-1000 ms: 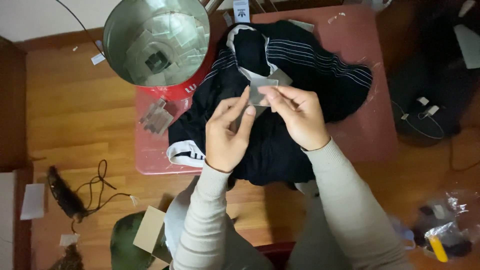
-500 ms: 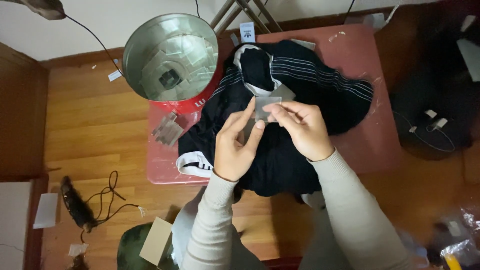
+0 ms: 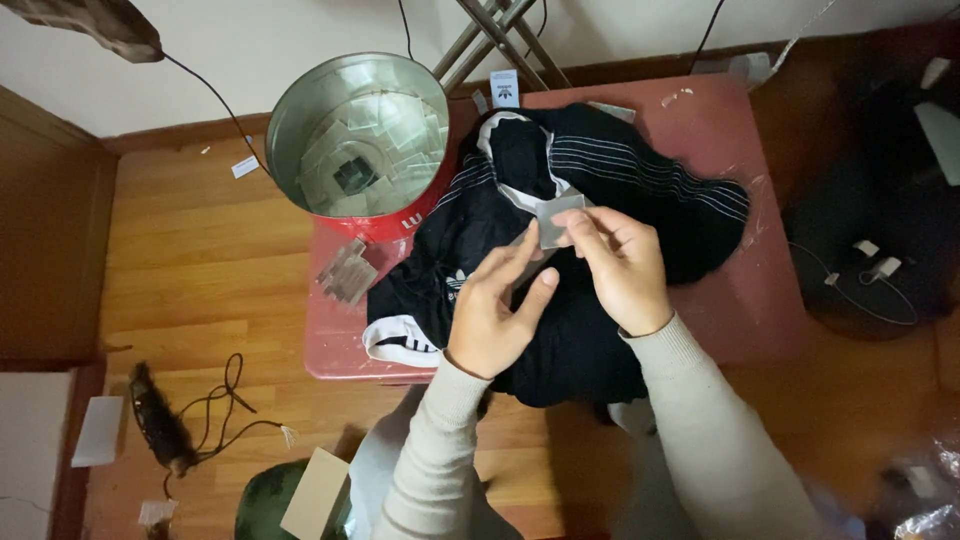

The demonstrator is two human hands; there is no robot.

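While the right hand [image 3: 620,265] pinches a small grey square tag [image 3: 558,220] between thumb and fingers, the left hand [image 3: 495,315] hovers just beside it, fingers loosely open, over a black striped garment [image 3: 600,190] on the red worktop [image 3: 760,300] beside a metal tin [image 3: 355,135].

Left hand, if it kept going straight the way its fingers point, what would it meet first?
Probably the small grey tag pinched in the right hand; the left hand points at it, though depth is unclear.
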